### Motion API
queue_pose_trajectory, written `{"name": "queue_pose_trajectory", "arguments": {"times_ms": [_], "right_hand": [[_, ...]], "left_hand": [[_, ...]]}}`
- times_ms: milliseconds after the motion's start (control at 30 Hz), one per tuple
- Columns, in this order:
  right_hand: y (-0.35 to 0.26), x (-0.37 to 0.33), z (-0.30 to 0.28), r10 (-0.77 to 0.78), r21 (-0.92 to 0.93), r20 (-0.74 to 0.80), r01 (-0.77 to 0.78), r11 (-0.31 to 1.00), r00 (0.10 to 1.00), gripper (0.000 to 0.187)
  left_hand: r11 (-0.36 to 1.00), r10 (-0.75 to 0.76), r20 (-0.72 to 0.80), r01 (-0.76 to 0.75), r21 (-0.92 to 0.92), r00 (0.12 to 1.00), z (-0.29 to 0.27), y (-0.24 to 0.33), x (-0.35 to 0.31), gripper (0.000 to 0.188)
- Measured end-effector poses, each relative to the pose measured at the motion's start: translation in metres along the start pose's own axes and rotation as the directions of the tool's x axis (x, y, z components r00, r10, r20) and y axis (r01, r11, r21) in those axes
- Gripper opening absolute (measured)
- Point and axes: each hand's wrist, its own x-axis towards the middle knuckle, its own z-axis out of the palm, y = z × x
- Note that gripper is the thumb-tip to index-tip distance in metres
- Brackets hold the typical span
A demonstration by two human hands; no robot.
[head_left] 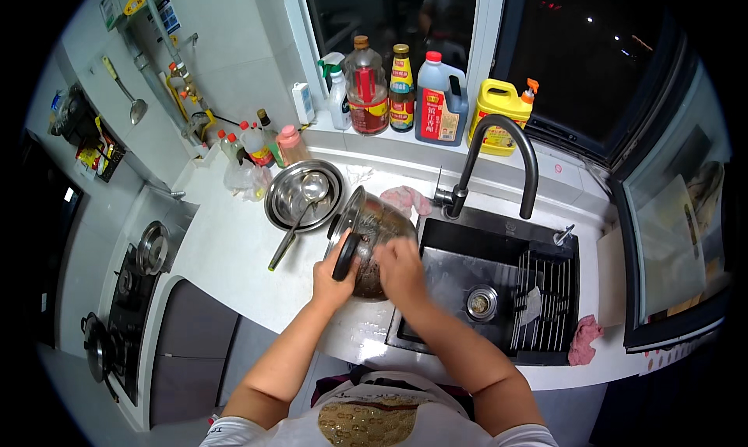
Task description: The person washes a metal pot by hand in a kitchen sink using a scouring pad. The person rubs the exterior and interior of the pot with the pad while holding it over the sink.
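Observation:
A metal cooking pot (379, 221) is tipped on its side over the counter, at the left edge of the sink. My left hand (335, 279) is closed round the pot's black handle (347, 257). Against the pot's dark, wet-looking surface, my right hand (400, 272) presses with curled fingers. Anything inside those fingers is hidden. Just left of the pot sit nested steel bowls (274, 205), with a ladle (300, 217) resting in them, its handle hanging over the near rim. Behind the pot lies a pink cloth (407, 198).
To the right is the black sink (456, 264) with a rack (538, 310), under a dark faucet (499, 123). Several bottles, including a yellow jug (499, 108), line the windowsill. A second pink cloth (584, 340) lies at the sink's right corner. A stove (125, 322) stands far left.

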Motion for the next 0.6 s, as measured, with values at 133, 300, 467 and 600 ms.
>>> {"name": "queue_pose_trajectory", "arguments": {"times_ms": [133, 300, 467, 600], "right_hand": [[0.012, 0.031, 0.001, 0.148, 0.007, -0.055, -0.148, 0.989, 0.987, 0.001], [-0.017, -0.016, 0.005, -0.011, 0.004, 0.016, 0.011, 1.0, 1.0, 0.007], [0.006, 0.032, 0.01, 0.16, 0.066, -0.084, -0.154, 0.986, 0.984, 0.006], [0.004, 0.017, 0.014, 0.068, 0.078, -0.055, -0.063, 0.995, 0.996, 0.007]], "left_hand": [[0.991, -0.13, 0.067, 0.128, 0.026, 0.989, -0.002, 0.015, 0.003, 0.056], [0.998, -0.056, 0.017, 0.055, 0.017, 0.998, -0.004, 0.003, 0.003, 0.055], [0.989, -0.147, 0.074, 0.147, 0.006, 0.986, -0.004, 0.01, 0.008, 0.055], [0.998, -0.057, 0.029, 0.057, -0.022, 0.998, -0.003, -0.002, 0.003, 0.056]]}}
